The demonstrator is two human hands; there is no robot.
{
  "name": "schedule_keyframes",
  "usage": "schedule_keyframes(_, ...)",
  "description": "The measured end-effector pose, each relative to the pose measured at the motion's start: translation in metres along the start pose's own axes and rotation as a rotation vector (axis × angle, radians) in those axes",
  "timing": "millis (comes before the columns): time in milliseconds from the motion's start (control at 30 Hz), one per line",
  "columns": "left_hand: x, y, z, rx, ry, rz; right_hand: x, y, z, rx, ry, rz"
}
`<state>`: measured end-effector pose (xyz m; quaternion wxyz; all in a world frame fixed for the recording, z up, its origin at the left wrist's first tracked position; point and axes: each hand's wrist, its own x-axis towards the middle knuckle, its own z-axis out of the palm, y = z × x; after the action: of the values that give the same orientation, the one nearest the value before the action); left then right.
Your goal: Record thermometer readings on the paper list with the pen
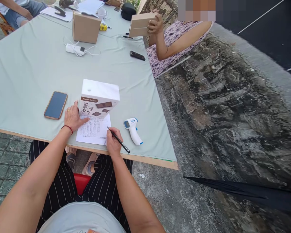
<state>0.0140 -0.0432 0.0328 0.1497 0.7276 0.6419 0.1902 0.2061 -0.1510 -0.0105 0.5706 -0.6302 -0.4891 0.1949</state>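
A sheet of paper (pixel 97 129) printed with rows of small text lies at the table's near edge. My left hand (pixel 74 117) rests at its left side, fingers spread, thumb on the paper and fingertips by the lower left edge of a white box (pixel 100 90). That box stands upright over the paper's far part, with "Super Meal" and brown bars printed on it. Between the fingers of my right hand (pixel 113 142) is a black pen (pixel 121 144), its tip pointing at the paper's right edge. A white and blue infrared thermometer (pixel 134 131) lies right of this hand.
A phone (pixel 55 105) lies left of my left hand. Farther off are a white power strip (pixel 75 49), a brown carton (pixel 86 28), a tape measure (pixel 103 27) and a dark phone (pixel 137 55). Across the table, a person's hands (pixel 156 24) hold another carton (pixel 140 25).
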Motion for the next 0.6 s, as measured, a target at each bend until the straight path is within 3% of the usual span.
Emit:
schedule_keyframes(133,-0.001,-0.002,0.0,-0.012,0.004,0.006,0.023,0.021,-0.016,-0.206,-0.095,-0.232)
schedule_keyframes(233,-0.001,-0.003,-0.001,-0.013,0.013,0.015,0.045,0.04,-0.025,-0.395,-0.199,-0.321)
schedule_keyframes(433,-0.001,-0.003,-0.002,-0.03,-0.01,0.041,0.064,0.058,-0.029,-0.67,-0.352,-0.363)
schedule_keyframes(600,0.001,-0.007,0.001,-0.022,-0.035,0.066,0.063,0.051,-0.015,-0.559,-0.284,-0.364)
